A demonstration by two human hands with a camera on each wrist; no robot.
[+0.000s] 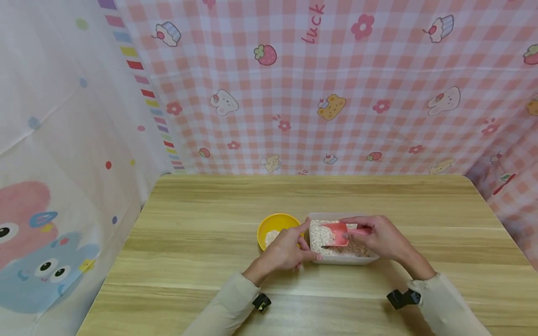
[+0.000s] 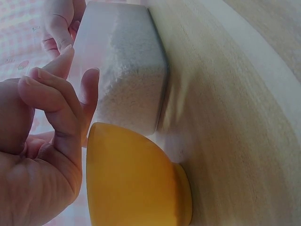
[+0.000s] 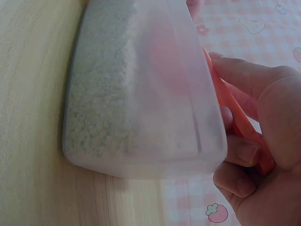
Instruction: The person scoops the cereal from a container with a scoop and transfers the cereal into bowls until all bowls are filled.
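My right hand [image 1: 380,235] grips the handle of a pink-red scoop [image 1: 338,233]. The scoop, heaped with pale flakes like oats [image 1: 322,233], is inside a translucent plastic box [image 1: 344,261] partly filled with the same flakes. In the right wrist view, fingers wrap the scoop's handle [image 3: 242,117] just outside the box wall [image 3: 155,162]. My left hand [image 1: 286,249] spans the box's left end, index finger and thumb stretched along its rim. It partly hides a yellow bowl [image 1: 261,228] with some flakes in it. The left wrist view shows the bowl [image 2: 131,179] beside the box [image 2: 136,52].
All of this stands on a wood-grain table [image 1: 201,224]. Behind it hangs a pink checked cloth [image 1: 294,93]; a white patterned cloth [image 1: 75,140] hangs at the left. Black straps [image 1: 401,298] are worn at both wrists, beside light sleeves.
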